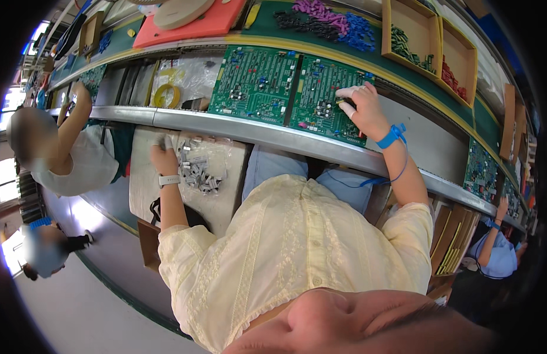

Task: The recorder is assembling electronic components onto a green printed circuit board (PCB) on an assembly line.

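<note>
Assembly-line bench (pixel 238 127) | right hand (pixel 359 106) pinching small dark part onto green circuit board (pixel 326 97), seating it | left hand (pixel 163 156) closing on grey metal clips (pixel 197 174), restocking.

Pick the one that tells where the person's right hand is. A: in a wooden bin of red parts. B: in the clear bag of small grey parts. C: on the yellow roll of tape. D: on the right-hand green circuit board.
D: the right hand, with white finger cots and a blue wrist strap, rests on the right-hand green circuit board.
</note>
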The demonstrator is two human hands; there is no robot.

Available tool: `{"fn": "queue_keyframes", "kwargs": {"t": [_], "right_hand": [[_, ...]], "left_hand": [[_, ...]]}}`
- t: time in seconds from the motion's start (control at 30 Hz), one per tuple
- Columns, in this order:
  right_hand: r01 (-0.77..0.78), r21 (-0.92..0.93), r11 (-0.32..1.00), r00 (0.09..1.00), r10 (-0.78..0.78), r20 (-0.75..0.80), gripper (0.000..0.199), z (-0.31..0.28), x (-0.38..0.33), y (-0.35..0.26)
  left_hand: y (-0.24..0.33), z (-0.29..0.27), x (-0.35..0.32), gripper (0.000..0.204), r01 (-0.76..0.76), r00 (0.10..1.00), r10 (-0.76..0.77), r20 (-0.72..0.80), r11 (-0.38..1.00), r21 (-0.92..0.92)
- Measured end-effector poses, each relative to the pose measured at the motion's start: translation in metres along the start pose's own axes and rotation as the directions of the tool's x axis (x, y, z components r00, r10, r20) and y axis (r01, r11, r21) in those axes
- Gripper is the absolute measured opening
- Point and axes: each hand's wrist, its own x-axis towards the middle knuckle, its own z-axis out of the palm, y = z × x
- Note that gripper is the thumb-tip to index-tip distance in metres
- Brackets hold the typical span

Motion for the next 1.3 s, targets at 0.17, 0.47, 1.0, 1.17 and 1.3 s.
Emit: {"fn": "queue_keyframes", "kwargs": {"t": [0.17,0.47,1.0,1.17,1.3], "right_hand": [[0.023,-0.053,0.998,1.0,-0.022,0.012,0.014,-0.002,-0.001,0.0],[-0.051,-0.028,0.998,0.998,0.052,0.029,0.015,-0.002,-0.002,0.0],[0.09,-0.141,0.986,0.996,-0.089,0.01,0.01,0.008,0.001,-0.008],[0.169,-0.202,0.965,0.985,-0.173,-0.003,0.009,0.013,-0.001,-0.007],[0.098,-0.216,0.971,0.99,-0.117,-0.074,0.013,0.0,-0.01,-0.01]], "left_hand": [[-0.086,0.026,-0.059,0.024,-0.117,0.846,-0.23,0.481,0.8,0.588],[-0.059,0.04,-0.064,0.027,0.105,0.782,-0.498,0.375,0.698,0.708],[-0.064,0.04,-0.063,0.031,0.055,0.867,-0.361,0.344,0.755,0.654],[-0.032,-0.001,-0.048,0.034,0.327,0.858,-0.353,0.374,0.936,0.132],[0.088,-0.019,-0.036,0.026,0.352,0.881,-0.098,0.463,0.788,-0.504]]}}
